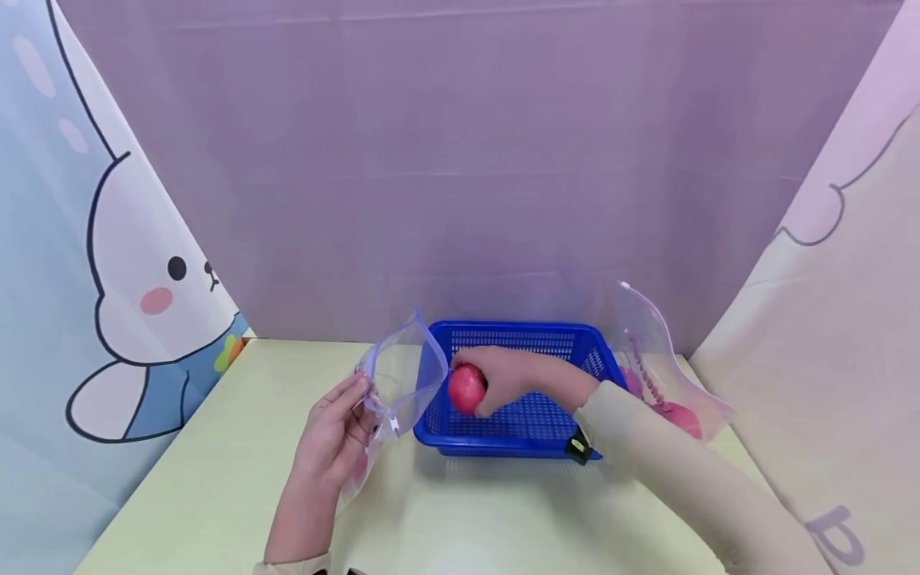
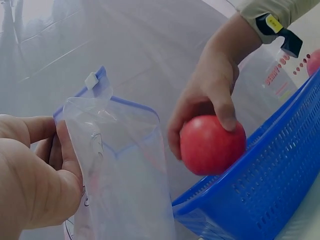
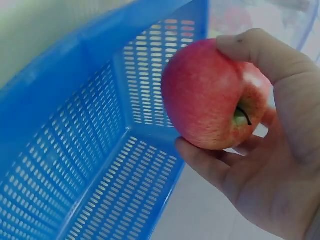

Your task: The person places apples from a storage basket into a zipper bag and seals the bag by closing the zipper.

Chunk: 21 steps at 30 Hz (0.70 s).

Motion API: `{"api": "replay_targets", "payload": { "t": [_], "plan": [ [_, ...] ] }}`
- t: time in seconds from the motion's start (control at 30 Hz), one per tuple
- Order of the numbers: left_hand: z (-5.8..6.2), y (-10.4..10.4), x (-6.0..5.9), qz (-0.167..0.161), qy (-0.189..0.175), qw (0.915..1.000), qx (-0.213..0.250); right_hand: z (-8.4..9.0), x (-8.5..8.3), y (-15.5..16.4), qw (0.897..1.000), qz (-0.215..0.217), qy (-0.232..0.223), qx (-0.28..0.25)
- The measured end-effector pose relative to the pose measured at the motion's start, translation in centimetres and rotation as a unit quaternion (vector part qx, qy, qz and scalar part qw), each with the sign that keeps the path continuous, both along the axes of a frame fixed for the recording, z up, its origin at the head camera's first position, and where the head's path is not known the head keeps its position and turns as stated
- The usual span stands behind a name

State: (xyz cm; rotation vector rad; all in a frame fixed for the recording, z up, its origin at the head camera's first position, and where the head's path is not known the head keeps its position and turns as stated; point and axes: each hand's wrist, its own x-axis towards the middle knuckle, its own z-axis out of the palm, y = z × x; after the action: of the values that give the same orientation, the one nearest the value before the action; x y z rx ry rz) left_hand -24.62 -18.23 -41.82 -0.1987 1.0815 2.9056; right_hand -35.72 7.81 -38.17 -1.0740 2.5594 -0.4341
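My right hand (image 1: 496,382) grips a red apple (image 1: 467,389) above the left end of a blue mesh basket (image 1: 546,339). The wrist views show the apple (image 2: 212,145) (image 3: 210,95) held between thumb and fingers (image 3: 260,50), just over the basket wall (image 2: 260,190). My left hand (image 1: 334,435) pinches the rim of a clear zip bag (image 1: 402,375) with a blue zipper strip, holding it upright and open beside the basket. The bag's mouth (image 2: 120,130) faces the apple, a short gap away.
A second clear zip bag (image 1: 661,375) with red fruit inside leans at the basket's right. The basket floor (image 3: 110,190) shows bare. The pale yellow-green table (image 1: 216,479) is walled by a purple backdrop and cartoon curtains on both sides.
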Motion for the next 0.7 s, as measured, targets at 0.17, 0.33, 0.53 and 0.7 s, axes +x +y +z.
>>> {"api": "replay_targets", "payload": {
  "t": [0.17,0.33,0.53,0.7],
  "plan": [
    [0.0,0.2,-0.1,-0.003,-0.003,1.0,-0.005,0.3,1.2,1.3,0.995,-0.053,-0.026,-0.083],
    [-0.1,0.3,0.0,-0.007,-0.003,1.0,-0.004,0.4,2.1,2.2,0.982,-0.112,-0.043,-0.145],
    [-0.2,0.2,0.1,-0.007,-0.003,1.0,-0.006,0.7,3.5,2.5,0.963,-0.165,-0.02,-0.21],
    [-0.3,0.3,0.1,-0.009,0.003,1.0,-0.002,1.1,4.3,2.7,0.944,-0.212,0.009,-0.252]
  ]
}}
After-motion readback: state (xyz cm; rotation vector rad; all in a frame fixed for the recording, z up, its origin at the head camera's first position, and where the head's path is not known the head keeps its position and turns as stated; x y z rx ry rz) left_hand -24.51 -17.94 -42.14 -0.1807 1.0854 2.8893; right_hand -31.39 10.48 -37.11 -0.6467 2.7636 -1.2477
